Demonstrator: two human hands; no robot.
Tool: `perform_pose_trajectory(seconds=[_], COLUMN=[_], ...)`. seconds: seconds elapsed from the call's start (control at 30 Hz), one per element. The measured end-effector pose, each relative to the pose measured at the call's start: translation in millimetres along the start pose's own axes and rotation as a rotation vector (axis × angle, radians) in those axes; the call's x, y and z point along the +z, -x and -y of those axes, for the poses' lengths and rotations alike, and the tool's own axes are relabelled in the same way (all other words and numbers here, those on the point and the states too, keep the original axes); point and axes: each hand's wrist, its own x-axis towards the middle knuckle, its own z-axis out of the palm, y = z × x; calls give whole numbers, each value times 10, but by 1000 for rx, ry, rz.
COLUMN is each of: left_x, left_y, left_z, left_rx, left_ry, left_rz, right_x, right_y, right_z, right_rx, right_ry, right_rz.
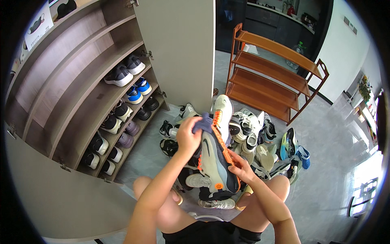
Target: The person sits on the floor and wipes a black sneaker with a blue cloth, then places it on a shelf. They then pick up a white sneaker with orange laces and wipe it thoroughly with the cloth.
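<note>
My right hand (242, 168) grips a pale grey Nike sneaker (210, 157) by its orange-edged sole, near the heel. The shoe is tipped on its side, with its toe pointing away from me. A crumpled dark blue-grey cloth (204, 123) is pinched in my left hand (188, 134), against the toe end of that sneaker. Just beyond lies a white sneaker with orange laces (223, 113), partly covered by the held one. Around and below my hands, many loose shoes are heaped, including a white sneaker (198, 180) and a black-and-white pair (240, 125).
To the left, a shoe cabinet (100, 97) with open doors holds pairs on its lower shelves, among them blue-and-white sneakers (134, 94). A brown wooden rack (268, 82) stands ahead on the right. A blue clog (304, 157) lies at the heap's right edge.
</note>
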Motion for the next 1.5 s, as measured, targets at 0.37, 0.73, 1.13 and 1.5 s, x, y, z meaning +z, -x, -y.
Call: perform_pose_trajectory(seconds=[0.37, 0.73, 1.13, 1.5], left_x=[264, 265, 175, 178], left_y=[699, 619, 896, 429], left_z=[-579, -561, -855, -351], left_rx=[373, 304, 481, 358], left_ry=[-41, -71, -36, -152], left_rz=[396, 453, 524, 291], right_x=[-125, -45, -298, -35], right_y=[-143, -105, -283, -43], right_z=[-449, -130, -357, -146], right_rx=[39, 133, 98, 50], right_ry=[63, 423, -98, 242], right_rz=[-424, -498, -656, -301])
